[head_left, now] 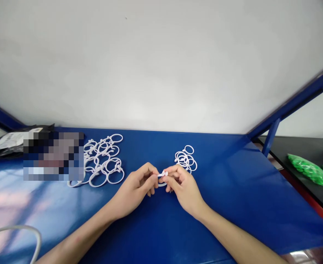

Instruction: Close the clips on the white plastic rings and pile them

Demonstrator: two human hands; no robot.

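Observation:
Just above the blue table [150,234], my left hand [139,189] and my right hand [183,189] meet at one white plastic ring [162,185]. Thumb and fingertips of my left hand pinch it from the left. From the other side, my right hand grips it beside a small white fitting on its upper part. Fingers cover much of the ring's curve. Behind my right hand lies a small group of thin white rings [182,158]. A larger spread of white rings with small fittings [99,178] lies to the left of my left hand.
A black plastic package [6,145] with a white label lies at the far left, beside a blurred-out patch. A pale cable-like loop [26,227] curves in at lower left. On a dark surface to the right sits a clear bag of green pieces [307,170]. Blue frame bars [273,135] flank the table.

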